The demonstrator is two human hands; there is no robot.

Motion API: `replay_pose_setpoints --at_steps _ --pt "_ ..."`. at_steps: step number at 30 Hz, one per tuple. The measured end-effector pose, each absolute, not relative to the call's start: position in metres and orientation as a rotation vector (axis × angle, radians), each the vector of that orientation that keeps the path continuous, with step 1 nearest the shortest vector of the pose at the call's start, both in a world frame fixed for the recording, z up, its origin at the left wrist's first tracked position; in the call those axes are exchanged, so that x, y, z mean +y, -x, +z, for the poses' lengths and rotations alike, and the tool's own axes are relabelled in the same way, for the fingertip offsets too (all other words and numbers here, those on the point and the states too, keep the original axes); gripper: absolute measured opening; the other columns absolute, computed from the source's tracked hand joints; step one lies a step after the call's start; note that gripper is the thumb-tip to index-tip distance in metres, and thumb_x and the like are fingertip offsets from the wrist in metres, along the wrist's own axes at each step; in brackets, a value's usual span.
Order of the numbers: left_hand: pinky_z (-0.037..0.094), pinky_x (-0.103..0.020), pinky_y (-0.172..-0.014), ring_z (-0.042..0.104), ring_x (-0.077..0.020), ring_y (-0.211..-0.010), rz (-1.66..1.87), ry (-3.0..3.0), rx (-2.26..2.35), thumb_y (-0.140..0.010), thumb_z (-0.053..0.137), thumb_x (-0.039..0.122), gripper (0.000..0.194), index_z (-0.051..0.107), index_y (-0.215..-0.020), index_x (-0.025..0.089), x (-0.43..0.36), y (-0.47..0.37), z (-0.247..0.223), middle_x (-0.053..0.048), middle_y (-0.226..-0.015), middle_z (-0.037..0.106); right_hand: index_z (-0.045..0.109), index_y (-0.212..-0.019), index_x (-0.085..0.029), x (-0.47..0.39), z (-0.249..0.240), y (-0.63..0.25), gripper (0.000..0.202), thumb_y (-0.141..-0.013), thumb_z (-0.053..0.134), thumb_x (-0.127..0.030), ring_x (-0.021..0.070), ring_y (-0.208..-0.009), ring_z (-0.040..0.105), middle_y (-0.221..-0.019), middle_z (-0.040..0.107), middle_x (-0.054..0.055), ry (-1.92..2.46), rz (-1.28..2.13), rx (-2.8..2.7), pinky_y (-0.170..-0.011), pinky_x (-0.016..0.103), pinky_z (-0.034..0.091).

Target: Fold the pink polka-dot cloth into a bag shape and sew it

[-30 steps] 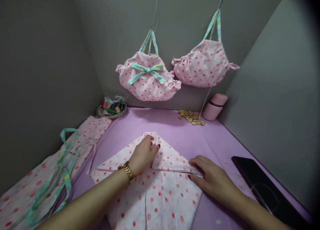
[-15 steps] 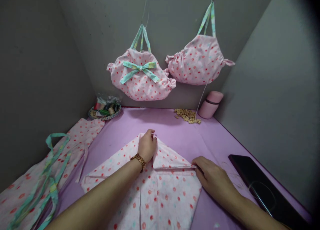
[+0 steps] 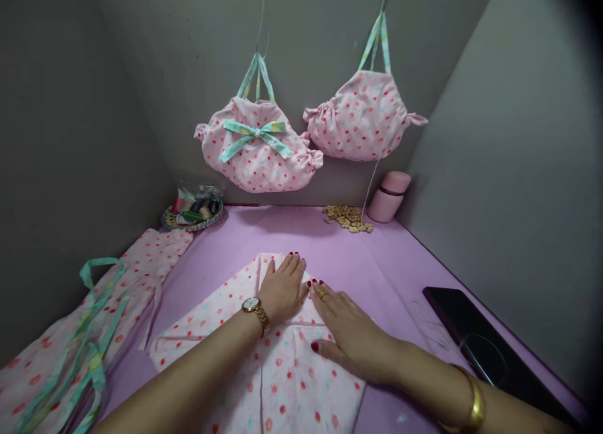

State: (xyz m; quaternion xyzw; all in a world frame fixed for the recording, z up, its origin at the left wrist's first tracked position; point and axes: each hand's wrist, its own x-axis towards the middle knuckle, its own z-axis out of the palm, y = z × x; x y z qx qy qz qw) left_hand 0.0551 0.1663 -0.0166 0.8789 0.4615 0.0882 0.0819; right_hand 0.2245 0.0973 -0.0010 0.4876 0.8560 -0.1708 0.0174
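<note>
A folded pink dotted cloth (image 3: 282, 384) lies on the purple-covered table, its far edge brought to a blunt point. Flat on the upper part of that cloth rests my left hand (image 3: 282, 289), fingers stretched out near the tip and a gold watch on the wrist. Close beside it, my right hand (image 3: 348, 330) lies spread over the right sloping fold, thumb apart from the fingers. Neither hand grips anything. Part of the folded flaps is hidden under both hands.
Two pink dotted fabric bags (image 3: 259, 170) hang at the back wall. Behind the cloth are peanuts (image 3: 348, 219), a pink flask (image 3: 389, 198) and a basket of thread spools (image 3: 193, 217). More dotted fabric with green ties (image 3: 94, 321) lies left; a black slab-like object (image 3: 485, 340) lies right.
My right hand has let go of the cloth's right corner and moved left and up onto the fold. My left hand has flattened out near the tip. The view has shifted slightly.
</note>
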Motion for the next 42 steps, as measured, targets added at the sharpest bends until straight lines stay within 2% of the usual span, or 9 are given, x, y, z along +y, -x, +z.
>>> replay_pose_setpoints --at_steps 5,9,12,15,18,22,25,32,42 --pt "0.017 -0.054 -0.106 0.019 -0.0283 -0.136 0.350 -2.568 1.413 -0.090 0.028 0.045 0.056 0.032 -0.136 0.013 0.169 -0.053 -0.020 -0.016 -0.147 0.027 0.011 -0.144 -0.007 0.089 -0.007 -0.244 0.074 -0.088 0.038 -0.047 0.0262 -0.137 0.004 -0.149 0.005 0.016 -1.536 -0.528 2.640 -0.109 0.050 0.016" --pt "0.026 -0.044 -0.104 0.031 -0.0266 -0.130 0.494 -2.474 1.469 -0.088 0.037 0.033 0.044 0.043 -0.127 0.014 0.162 -0.044 -0.002 -0.015 -0.139 0.040 0.025 -0.142 -0.009 0.087 -0.006 -0.267 0.062 -0.091 0.032 -0.044 0.0249 -0.136 0.018 -0.148 0.021 0.015 -1.736 -0.636 2.704 -0.109 0.048 0.020" --pt "0.041 -0.034 -0.085 0.057 -0.0222 -0.097 0.631 -2.351 1.546 -0.089 0.034 0.029 0.029 0.060 -0.097 0.017 0.140 -0.031 0.014 -0.011 -0.101 0.065 0.049 -0.126 -0.012 0.087 0.002 -0.282 0.047 -0.092 0.029 -0.039 0.0226 -0.120 0.045 -0.130 0.050 0.015 -2.211 -0.694 2.763 -0.101 0.040 0.036" --pt "0.038 -0.031 -0.058 0.057 -0.0201 -0.062 0.408 -2.217 1.515 -0.085 0.040 0.041 0.033 0.061 -0.069 0.021 0.111 -0.023 0.020 -0.005 -0.065 0.064 0.061 -0.098 -0.017 0.083 0.014 -0.289 0.030 -0.090 0.037 -0.034 0.0188 -0.091 0.059 -0.098 0.064 0.008 -2.270 -0.881 2.769 -0.081 0.031 0.045" --pt "0.033 -0.030 -0.053 0.056 -0.0197 -0.061 0.373 -2.152 1.477 -0.077 0.052 0.038 0.022 0.060 -0.065 0.021 0.091 -0.026 0.015 -0.004 -0.065 0.064 0.063 -0.085 -0.019 0.078 0.022 -0.287 0.020 -0.085 0.046 -0.028 0.0146 -0.069 0.055 -0.076 0.062 0.002 -2.012 -1.009 2.704 -0.062 0.024 0.041" --pt "0.031 -0.029 -0.053 0.054 -0.0180 -0.059 0.402 -2.094 1.449 -0.076 0.048 0.027 0.018 0.056 -0.061 0.021 0.087 -0.028 0.008 -0.003 -0.063 0.063 0.062 -0.081 -0.019 0.077 0.018 -0.286 0.012 -0.080 0.053 -0.027 0.0098 -0.053 0.039 -0.056 0.044 -0.005 -1.982 -0.964 2.556 -0.048 0.021 0.026" --pt "0.032 -0.030 -0.055 0.055 -0.0185 -0.061 0.408 -2.076 1.450 -0.078 0.043 0.026 0.020 0.057 -0.065 0.021 0.088 -0.024 0.008 -0.004 -0.065 0.064 0.061 -0.080 -0.018 0.080 0.014 -0.291 0.014 -0.081 0.052 -0.029 0.0093 -0.052 0.035 -0.054 0.040 -0.005 -2.013 -1.010 2.498 -0.048 0.021 0.023" --pt "0.033 -0.029 -0.055 0.056 -0.0186 -0.062 0.411 -2.021 1.507 -0.076 0.046 0.025 0.014 0.057 -0.067 0.021 0.088 -0.019 0.007 -0.003 -0.065 0.064 0.055 -0.072 -0.018 0.086 0.008 -0.295 0.016 -0.082 0.048 -0.029 0.0116 -0.057 0.044 -0.061 0.053 -0.002 -2.077 -1.004 2.503 -0.052 0.023 0.030" --pt "0.035 -0.029 -0.055 0.057 -0.0199 -0.063 0.379 -2.040 1.548 -0.077 0.044 0.020 0.011 0.052 -0.070 0.021 0.088 -0.018 0.009 -0.004 -0.066 0.063 0.053 -0.069 -0.020 0.086 0.000 -0.291 0.016 -0.081 0.049 -0.029 0.0139 -0.058 0.050 -0.060 0.056 -0.002 -2.175 -0.836 2.491 -0.053 0.024 0.033"
